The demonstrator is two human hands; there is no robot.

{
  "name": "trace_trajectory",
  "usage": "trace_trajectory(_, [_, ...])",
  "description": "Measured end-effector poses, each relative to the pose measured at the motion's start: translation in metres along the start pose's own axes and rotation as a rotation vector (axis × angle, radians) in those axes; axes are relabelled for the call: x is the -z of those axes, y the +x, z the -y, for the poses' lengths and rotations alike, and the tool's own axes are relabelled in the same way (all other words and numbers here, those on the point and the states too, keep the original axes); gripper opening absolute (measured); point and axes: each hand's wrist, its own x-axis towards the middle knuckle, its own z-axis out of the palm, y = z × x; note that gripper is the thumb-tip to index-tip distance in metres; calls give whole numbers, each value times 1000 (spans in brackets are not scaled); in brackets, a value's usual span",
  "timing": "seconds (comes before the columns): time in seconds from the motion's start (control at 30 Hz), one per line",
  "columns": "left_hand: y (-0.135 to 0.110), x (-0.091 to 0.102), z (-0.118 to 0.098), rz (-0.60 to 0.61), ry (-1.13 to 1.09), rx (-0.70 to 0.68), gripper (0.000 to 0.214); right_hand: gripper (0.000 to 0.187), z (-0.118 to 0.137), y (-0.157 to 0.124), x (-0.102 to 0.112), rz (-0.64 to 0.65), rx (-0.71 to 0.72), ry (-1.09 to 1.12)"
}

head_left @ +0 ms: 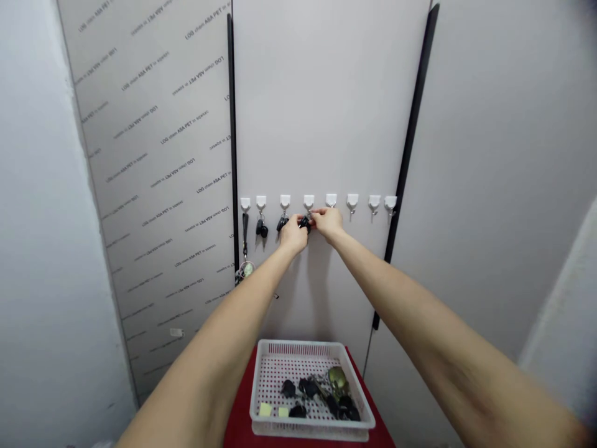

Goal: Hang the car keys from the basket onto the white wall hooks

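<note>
My left hand is closed on a bunch of black-headed keys, just below a white adhesive hook near the middle of a row. My right hand pinches at the top of the same bunch, by the hook's metal prong. Whether the key ring sits on the prong is hidden by my fingers. Left of my hands, another set of black keys hangs partly behind my left hand. Further left hang a pair of black keys and a black strap with a round charm.
White hooks continue to the right with nothing hanging on them. Below, a white perforated basket holds several dark key bunches and yellow sticky notes, on a red surface. Black vertical strips flank the white panel.
</note>
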Motion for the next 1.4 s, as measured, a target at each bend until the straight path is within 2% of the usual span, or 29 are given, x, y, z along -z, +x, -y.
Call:
trace_trajectory(0.07, [-5,-1,3,40,26,-22,32,18,-6,1,0,5,-4,-21])
trace_trajectory(0.13, [-15,-2,9,16,55,-105,35,22,-14,-4,4,-30,55,-64])
trace_trajectory(0.2, [-32,-4,20,-34,80,-217,37,26,-27,-17,12,-84,162,-146])
trace_trajectory(0.27, [-55,-12,40,-24,93,-279,37,28,-48,-40,22,-48,243,-259])
trace_trajectory(0.33, [-87,-24,66,99,113,-247,34,28,-76,-73,33,192,233,-389])
trace_trajectory(0.43, [-138,-46,108,407,210,-52,30,25,-122,-125,47,797,180,-618])
trace_trajectory(0.47, [-153,-53,119,504,242,-1,30,24,-135,-139,51,930,175,-699])
trace_trajectory(0.5, [-166,-59,128,600,267,7,29,25,-147,-150,55,1021,171,-770])
trace_trajectory(0.57, [-184,-68,138,750,311,-20,29,27,-164,-167,59,1099,170,-891])
trace_trajectory(0.63, [-193,-74,138,835,385,-21,29,28,-173,-176,60,1123,192,-982])
trace_trajectory(0.8, [-192,-83,131,917,537,128,19,23,-178,-190,52,1081,308,-1112])
trace_trajectory(0.97, [-189,-79,136,895,454,148,10,18,-183,-189,47,1021,248,-1101])
trace_trajectory(1.17, [-167,-61,138,809,280,151,17,19,-184,-175,53,882,9,-667])
trace_trajectory(1.3, [-146,-52,126,680,23,185,14,15,-181,-168,53,797,-155,-349])
trace_trajectory(1.4, [-133,-49,116,629,-14,149,12,19,-176,-161,50,705,-182,-120])
